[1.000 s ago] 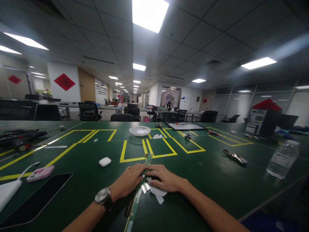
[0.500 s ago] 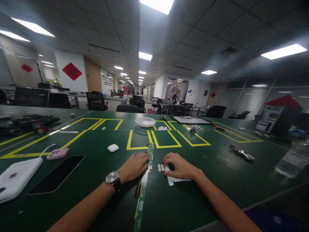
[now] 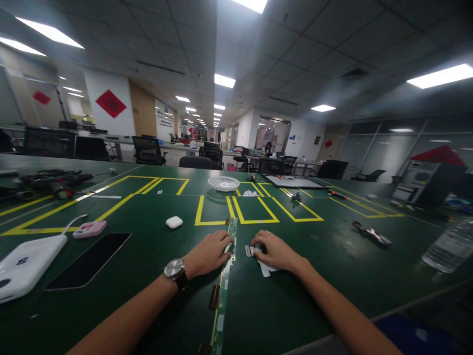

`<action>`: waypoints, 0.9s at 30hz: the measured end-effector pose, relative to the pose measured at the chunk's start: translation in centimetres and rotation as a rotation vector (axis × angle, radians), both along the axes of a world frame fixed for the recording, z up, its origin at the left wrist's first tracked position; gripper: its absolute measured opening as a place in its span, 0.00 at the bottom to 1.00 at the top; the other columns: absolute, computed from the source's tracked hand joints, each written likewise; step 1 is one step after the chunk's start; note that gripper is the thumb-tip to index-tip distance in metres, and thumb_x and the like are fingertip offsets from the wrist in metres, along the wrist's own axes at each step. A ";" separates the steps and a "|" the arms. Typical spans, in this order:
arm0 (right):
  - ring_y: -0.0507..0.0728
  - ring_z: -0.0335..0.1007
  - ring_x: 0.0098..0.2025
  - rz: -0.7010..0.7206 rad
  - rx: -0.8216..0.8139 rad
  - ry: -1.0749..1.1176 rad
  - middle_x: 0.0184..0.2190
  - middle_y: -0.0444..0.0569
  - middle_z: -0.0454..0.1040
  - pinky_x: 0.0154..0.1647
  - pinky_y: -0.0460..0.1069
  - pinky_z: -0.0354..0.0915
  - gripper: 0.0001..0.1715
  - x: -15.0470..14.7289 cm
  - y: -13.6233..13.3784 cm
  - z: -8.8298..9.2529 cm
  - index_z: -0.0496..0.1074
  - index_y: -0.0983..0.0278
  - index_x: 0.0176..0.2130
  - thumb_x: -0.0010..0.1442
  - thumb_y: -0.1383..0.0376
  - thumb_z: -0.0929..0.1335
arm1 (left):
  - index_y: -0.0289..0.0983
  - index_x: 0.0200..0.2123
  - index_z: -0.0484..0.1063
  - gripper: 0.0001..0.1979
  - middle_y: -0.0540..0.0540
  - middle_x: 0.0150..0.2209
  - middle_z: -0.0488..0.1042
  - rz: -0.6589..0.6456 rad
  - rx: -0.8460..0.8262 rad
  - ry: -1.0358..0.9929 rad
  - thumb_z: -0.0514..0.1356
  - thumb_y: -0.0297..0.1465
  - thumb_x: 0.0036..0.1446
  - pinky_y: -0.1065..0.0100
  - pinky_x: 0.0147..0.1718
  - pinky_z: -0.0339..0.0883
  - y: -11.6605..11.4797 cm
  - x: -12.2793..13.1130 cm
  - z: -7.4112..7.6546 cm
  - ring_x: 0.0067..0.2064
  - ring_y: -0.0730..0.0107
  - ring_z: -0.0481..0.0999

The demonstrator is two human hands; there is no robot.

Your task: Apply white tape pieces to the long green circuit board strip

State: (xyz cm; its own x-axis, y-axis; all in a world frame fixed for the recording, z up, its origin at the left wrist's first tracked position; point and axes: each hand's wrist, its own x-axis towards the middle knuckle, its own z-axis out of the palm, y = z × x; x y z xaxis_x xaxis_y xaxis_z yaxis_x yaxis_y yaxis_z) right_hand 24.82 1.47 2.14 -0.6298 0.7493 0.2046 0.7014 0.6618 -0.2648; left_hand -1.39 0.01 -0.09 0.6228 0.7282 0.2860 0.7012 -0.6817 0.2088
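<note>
A long, narrow green circuit board [image 3: 220, 323] runs away from me down the middle of the table, with brown flexible tabs along its left edge. My left hand [image 3: 210, 252], a watch on its wrist, grips the board near its far end between thumb and fingers. To the right of the board, my right hand [image 3: 275, 250] is closed with curled fingers over a flat white piece [image 3: 266, 269]. This piece has a banded end that sticks out toward the board, and the palm hides part of it. A small gap separates the right hand from the board.
On the left lie a phone [image 3: 88, 261], a white power bank [image 3: 31, 264], a pink case [image 3: 89, 229] and a white earbud case [image 3: 174, 222]. Farther off stands a white basket [image 3: 223, 184]. A metal tool [image 3: 371, 233] and a water bottle [image 3: 449, 249] are at right.
The right hand has shifted slightly and less of the white piece shows beside it. My left hand keeps its hold on the circuit board. The whole view has moved a little.
</note>
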 end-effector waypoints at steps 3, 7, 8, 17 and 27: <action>0.59 0.67 0.46 0.042 -0.019 0.034 0.42 0.52 0.73 0.49 0.52 0.63 0.13 0.1 -0.1 0.0 0.75 0.63 0.44 0.58 0.64 0.69 | 0.41 0.52 0.67 0.14 0.43 0.50 0.68 -0.031 -0.009 -0.009 0.53 0.35 0.65 0.59 0.51 0.61 -0.5 0.4 0.4 0.51 0.58 0.67; 0.59 0.66 0.50 0.142 -0.019 0.078 0.49 0.52 0.71 0.53 0.53 0.61 0.22 -0.7 -0.7 0.3 0.70 0.62 0.52 0.57 0.66 0.69 | 0.40 0.52 0.68 0.15 0.43 0.49 0.68 -0.055 -0.012 -0.012 0.55 0.37 0.64 0.57 0.51 0.60 -1.0 0.8 0.9 0.51 0.56 0.67; 0.59 0.65 0.51 0.172 -0.030 0.076 0.49 0.51 0.71 0.54 0.53 0.60 0.23 -0.8 -0.9 0.4 0.70 0.61 0.52 0.57 0.66 0.70 | 0.41 0.52 0.68 0.15 0.43 0.49 0.68 -0.055 -0.017 -0.016 0.55 0.38 0.63 0.57 0.51 0.60 -1.1 0.9 0.9 0.51 0.55 0.67; 0.56 0.68 0.43 0.161 -0.005 0.065 0.39 0.48 0.74 0.47 0.50 0.61 0.08 -1.1 -0.5 -0.3 0.75 0.63 0.39 0.56 0.67 0.70 | 0.42 0.55 0.65 0.17 0.42 0.63 0.60 -0.032 -0.052 -0.019 0.54 0.40 0.65 0.54 0.58 0.55 -0.8 0.8 0.0 0.63 0.54 0.60; 0.54 0.66 0.36 -0.037 0.074 0.070 0.32 0.46 0.71 0.37 0.48 0.58 0.07 -2.0 -0.4 -1.5 0.74 0.63 0.37 0.57 0.63 0.70 | 0.41 0.55 0.65 0.18 0.41 0.59 0.65 -0.027 -0.053 0.002 0.54 0.40 0.65 0.53 0.56 0.56 -1.1 1.2 0.1 0.59 0.53 0.64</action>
